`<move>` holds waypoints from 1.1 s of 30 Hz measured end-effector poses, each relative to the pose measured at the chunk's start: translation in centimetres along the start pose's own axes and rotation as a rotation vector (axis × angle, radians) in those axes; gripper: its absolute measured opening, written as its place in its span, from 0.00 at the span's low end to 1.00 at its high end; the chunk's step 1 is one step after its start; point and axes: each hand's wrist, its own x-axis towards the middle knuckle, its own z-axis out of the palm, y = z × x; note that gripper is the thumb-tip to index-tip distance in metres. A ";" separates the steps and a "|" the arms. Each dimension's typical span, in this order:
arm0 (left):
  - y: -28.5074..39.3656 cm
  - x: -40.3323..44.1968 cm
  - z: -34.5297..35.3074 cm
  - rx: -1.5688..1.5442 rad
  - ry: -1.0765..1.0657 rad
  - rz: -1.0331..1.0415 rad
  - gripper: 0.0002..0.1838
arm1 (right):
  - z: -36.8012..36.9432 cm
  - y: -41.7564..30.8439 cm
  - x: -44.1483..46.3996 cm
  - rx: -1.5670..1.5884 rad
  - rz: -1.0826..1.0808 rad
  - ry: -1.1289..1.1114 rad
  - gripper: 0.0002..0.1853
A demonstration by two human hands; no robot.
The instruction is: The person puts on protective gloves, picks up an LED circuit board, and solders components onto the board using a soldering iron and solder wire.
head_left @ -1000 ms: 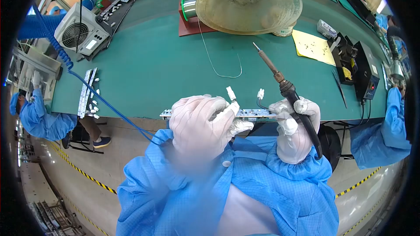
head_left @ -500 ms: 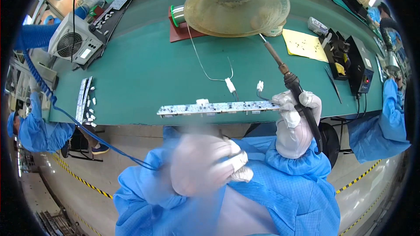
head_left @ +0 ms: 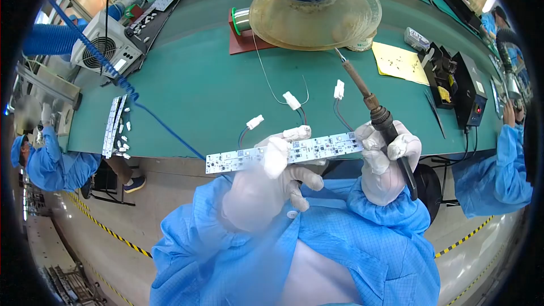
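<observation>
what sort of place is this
Most likely an electronics assembly workshop: the right hand holds a soldering iron and a circuit board strip, a solder spool stands on the green bench, and people in blue coats sit nearby.

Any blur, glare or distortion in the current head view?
Head view: fisheye distortion, with dark corners and a bowed table edge; left hand and its sleeve smeared and hazy; circuit board, right hand and soldering iron fairly sharp; glare on the floor.
</observation>
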 end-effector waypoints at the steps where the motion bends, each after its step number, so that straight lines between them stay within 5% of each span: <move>1: -0.1 0.1 -0.7 -0.037 -0.028 -0.003 0.33 | 0.1 0.2 -0.1 0.027 -0.014 0.027 0.18; 5: 0.3 0.3 -2.4 -0.671 -0.160 -0.225 0.28 | 0.9 -1.0 0.2 -0.124 -0.010 -0.005 0.15; 7: 0.8 -0.6 -1.0 -0.008 0.116 0.029 0.28 | 1.5 -1.2 0.3 -0.081 -0.089 0.047 0.11; 9: 0.9 -0.9 -0.7 0.326 0.267 0.170 0.29 | -0.6 -1.4 -0.1 0.009 -0.150 -0.147 0.17; 10: 0.7 -0.8 -0.6 0.280 0.268 0.300 0.28 | -0.6 -3.4 -0.4 -0.024 0.091 -0.180 0.11; 12: 0.7 -0.7 0.2 0.325 0.395 0.431 0.27 | -0.1 -3.2 -0.4 -0.167 0.001 -0.267 0.07; 14: 1.1 -0.9 0.6 0.356 0.447 0.428 0.27 | 1.5 -2.4 -0.5 -0.316 -0.335 -0.245 0.14; 16: 1.2 -0.9 1.0 0.384 0.494 0.420 0.27 | 2.2 -3.4 -0.9 -0.468 -0.303 -0.201 0.20; 33: 0.6 -0.5 0.2 0.385 0.418 0.553 0.26 | 2.6 -3.4 -1.4 -0.353 -0.128 -0.192 0.13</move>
